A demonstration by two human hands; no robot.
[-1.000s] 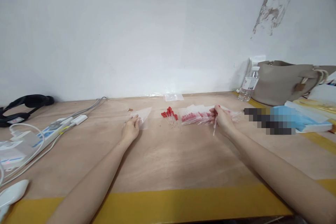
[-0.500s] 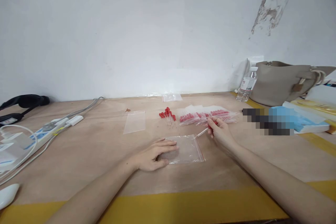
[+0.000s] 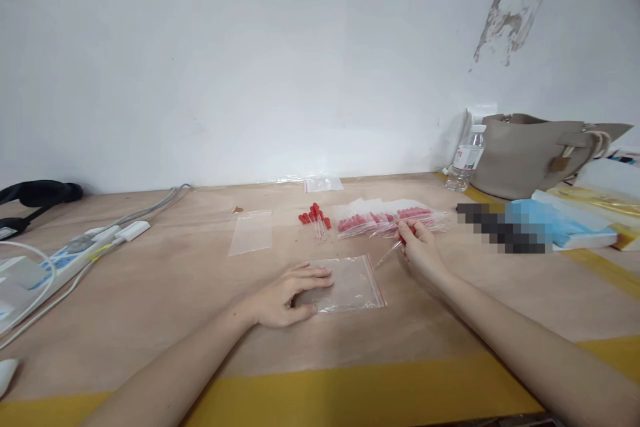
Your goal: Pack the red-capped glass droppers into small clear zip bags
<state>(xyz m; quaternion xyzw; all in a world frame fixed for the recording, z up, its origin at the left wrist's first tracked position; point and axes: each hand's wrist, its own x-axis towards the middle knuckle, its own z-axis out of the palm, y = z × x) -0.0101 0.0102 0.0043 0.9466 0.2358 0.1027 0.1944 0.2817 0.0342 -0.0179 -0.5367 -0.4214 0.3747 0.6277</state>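
Note:
My left hand (image 3: 295, 293) lies flat with fingers outstretched on a clear zip bag (image 3: 350, 287), covering its left part. The bag's red-lined edge faces right. Between the thumb and fingers of my right hand (image 3: 417, 247) is a glass dropper (image 3: 389, 255) with a red bulb, its thin tip pointing down and left near the red-lined edge. I cannot tell whether the tip touches the bag. Several loose red-bulbed droppers (image 3: 316, 217) lie in a cluster beyond the bag. Behind my right hand is a spread of bagged droppers (image 3: 365, 221).
An unfilled clear bag (image 3: 251, 233) lies left of centre, another bag (image 3: 324, 184) by the wall. On the left are a power strip (image 3: 75, 253) with cables and black headphones (image 3: 40, 197). A water bottle (image 3: 466, 159), grey handbag (image 3: 530, 157) and blue packet (image 3: 545, 223) stand or lie right.
The dropper in my right hand has tilted more steeply, its tip shifting slightly down. My left hand stays on the bag. The whole view has shifted slightly.

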